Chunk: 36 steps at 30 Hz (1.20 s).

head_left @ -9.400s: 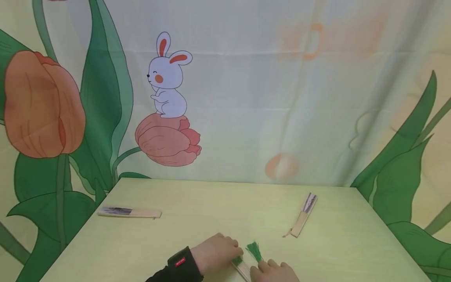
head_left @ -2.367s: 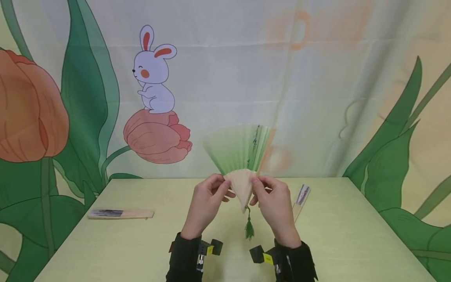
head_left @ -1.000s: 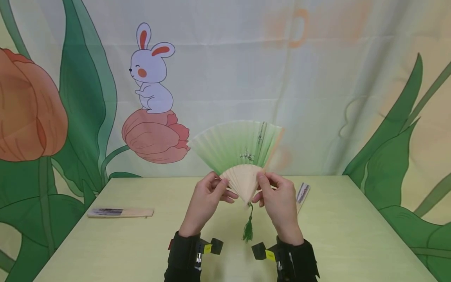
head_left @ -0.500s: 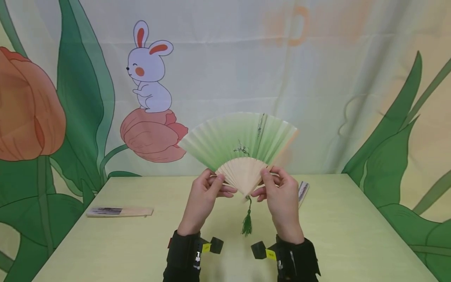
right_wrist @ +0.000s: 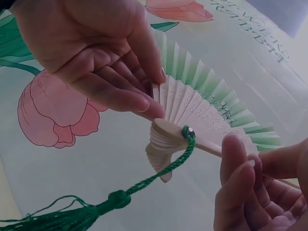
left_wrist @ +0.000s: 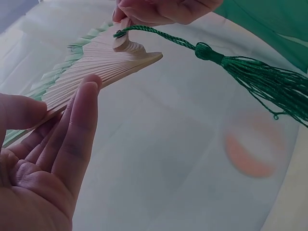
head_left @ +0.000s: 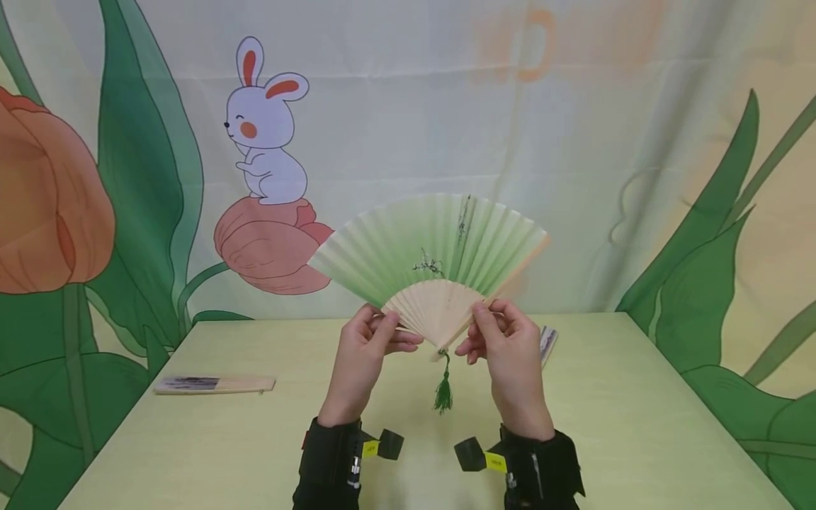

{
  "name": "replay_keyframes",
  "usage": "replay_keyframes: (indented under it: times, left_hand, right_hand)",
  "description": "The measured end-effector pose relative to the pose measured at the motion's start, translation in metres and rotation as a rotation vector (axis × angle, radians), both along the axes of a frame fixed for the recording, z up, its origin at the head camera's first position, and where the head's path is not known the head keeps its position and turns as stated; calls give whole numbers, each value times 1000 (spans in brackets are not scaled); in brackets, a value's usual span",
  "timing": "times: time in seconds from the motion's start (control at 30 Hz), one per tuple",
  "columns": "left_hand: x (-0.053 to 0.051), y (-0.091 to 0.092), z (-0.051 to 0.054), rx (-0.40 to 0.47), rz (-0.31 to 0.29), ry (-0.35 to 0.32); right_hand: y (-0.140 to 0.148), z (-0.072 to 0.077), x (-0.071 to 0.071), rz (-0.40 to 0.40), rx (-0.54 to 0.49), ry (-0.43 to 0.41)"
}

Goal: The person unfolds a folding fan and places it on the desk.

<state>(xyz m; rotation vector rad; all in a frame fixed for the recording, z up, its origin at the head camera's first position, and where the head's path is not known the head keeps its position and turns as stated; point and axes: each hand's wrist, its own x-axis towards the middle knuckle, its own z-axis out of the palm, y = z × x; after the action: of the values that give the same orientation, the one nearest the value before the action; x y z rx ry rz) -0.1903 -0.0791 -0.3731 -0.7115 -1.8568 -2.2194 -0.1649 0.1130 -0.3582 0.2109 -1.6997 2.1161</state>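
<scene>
Only writing I can make out is on the backdrop (right_wrist: 120, 192) in the right wrist view, slanted green lettering (right_wrist: 246, 28) that looks like "RABBIT", with another word above it I can't fully read. The yellow labels (head_left: 496, 462) at both wrists are too small to make out, same with the dark marks on the green folding fan (head_left: 414, 241). That fan's up in the air over the table (head_left: 637, 425), between the left hand (head_left: 358, 361) and right hand (head_left: 518, 361), each pinching one edge of the ribs between thumb and fingers, other fingers loosely bent. Green tassel (head_left: 443, 392) dangles underneath. It's spread way wider now than a couple seconds ago, when it was only partly fanned out. The closed fan (head_left: 214, 384) lying on the left hasn't budged.
</scene>
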Motion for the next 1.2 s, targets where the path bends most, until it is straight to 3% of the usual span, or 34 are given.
replay_keyframes:
  times: [0.23, 0.73, 1.2]
  left_hand:
    - [2, -3, 2, 55, -1, -2]
    - [6, -3, 8, 150, 42, 2]
    - [3, 0, 15, 237, 40, -40]
  right_hand:
    - [0, 2, 2, 68, -78, 18]
    - [2, 6, 4, 122, -145, 25]
    - [3, 14, 0, 111, -186, 13]
